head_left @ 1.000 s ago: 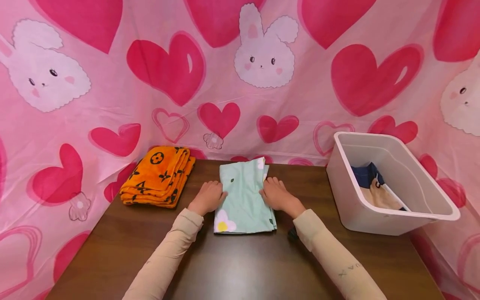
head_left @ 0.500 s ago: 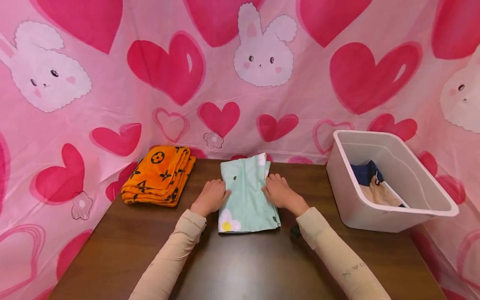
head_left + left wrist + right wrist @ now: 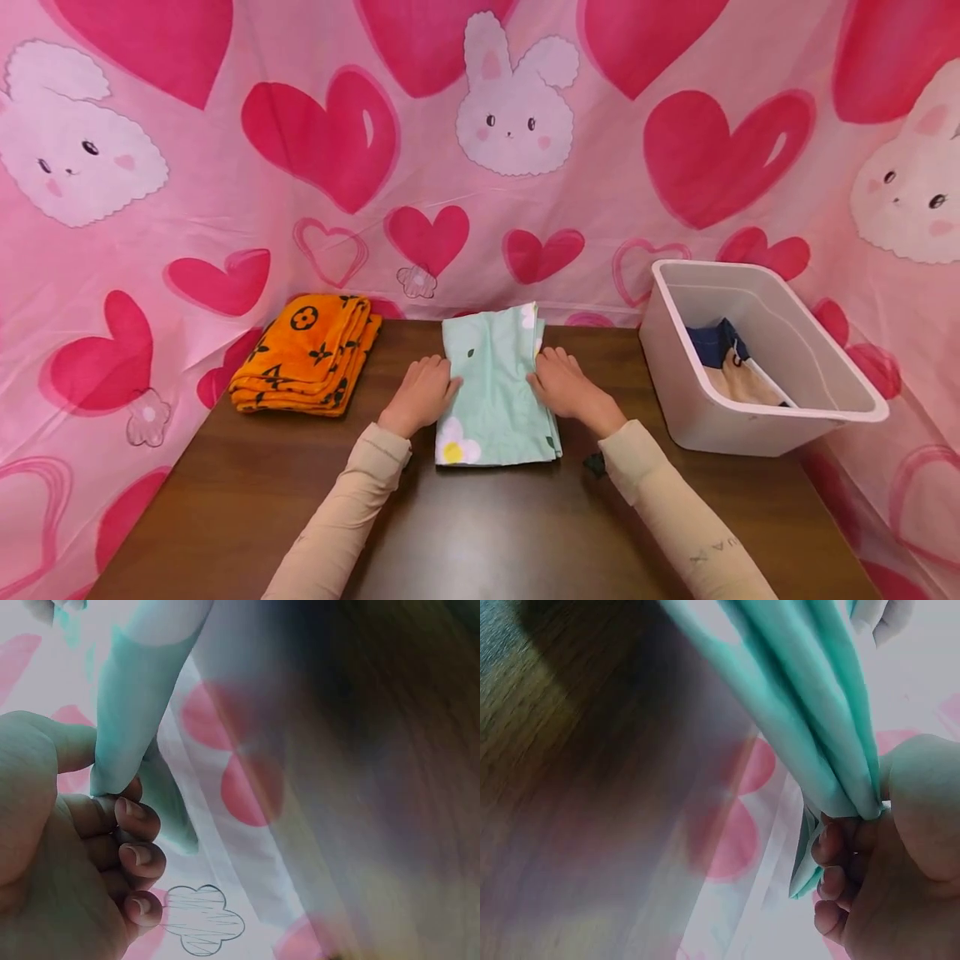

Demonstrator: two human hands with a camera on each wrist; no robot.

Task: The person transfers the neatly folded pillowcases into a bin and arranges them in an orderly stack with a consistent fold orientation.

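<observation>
A folded mint-green cloth [image 3: 495, 392] with a white-and-yellow flower and small leaves printed on it appears mid-table in the head view. My left hand [image 3: 422, 390] pinches its left edge between thumb and fingers; the left wrist view shows the thumb against the folded fabric [image 3: 131, 712], other fingers curled below. On the opposite side, my right hand [image 3: 568, 387] pinches the right edge, where several layers of cloth [image 3: 802, 712] gather between thumb and fingers in the right wrist view. A far corner of the cloth sticks up near the wall hanging.
An orange folded blanket [image 3: 303, 354] with black motifs lies at the table's back left. A white plastic bin [image 3: 675, 392] on the right holds navy and tan fabric [image 3: 738, 371]. A small dark object [image 3: 595, 464] sits beside the right wrist. Pink heart-printed fabric [image 3: 420, 179] hangs behind the brown table [image 3: 480, 542].
Both hands and the green cloth have shifted slightly right along the table. The cloth's far edge stands a little higher. Both hands keep their hold on its sides.
</observation>
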